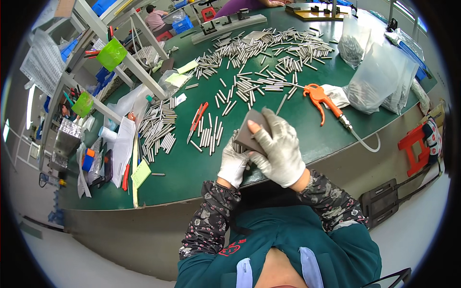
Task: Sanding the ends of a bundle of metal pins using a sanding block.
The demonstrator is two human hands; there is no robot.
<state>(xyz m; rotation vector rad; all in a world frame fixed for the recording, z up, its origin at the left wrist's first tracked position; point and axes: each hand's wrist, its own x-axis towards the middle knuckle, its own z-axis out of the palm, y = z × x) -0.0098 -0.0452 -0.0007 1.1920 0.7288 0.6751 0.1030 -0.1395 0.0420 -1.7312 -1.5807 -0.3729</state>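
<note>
Both my hands wear pale work gloves and meet above the table's near edge. My right hand (283, 151) grips a grey rectangular block (250, 136), its bare thumb and gloved fingers around the sides. My left hand (233, 165) is closed just below and left of the block, on what look like metal pins (238, 148), mostly hidden by the block and fingers. Beyond my hands, many short metal pins (249, 86) lie scattered. A denser pile of pins (158, 120) is to the left, with an orange-red cutter knife (197, 120) between the groups.
An orange air blow gun (321, 98) with a hose lies at right, beside a white cloth (336, 96) and plastic bags (377, 79) of pins. Papers (124, 149) and a shelf frame (139, 72) stand left. A metal fixture (228, 28) is at the back, near other people.
</note>
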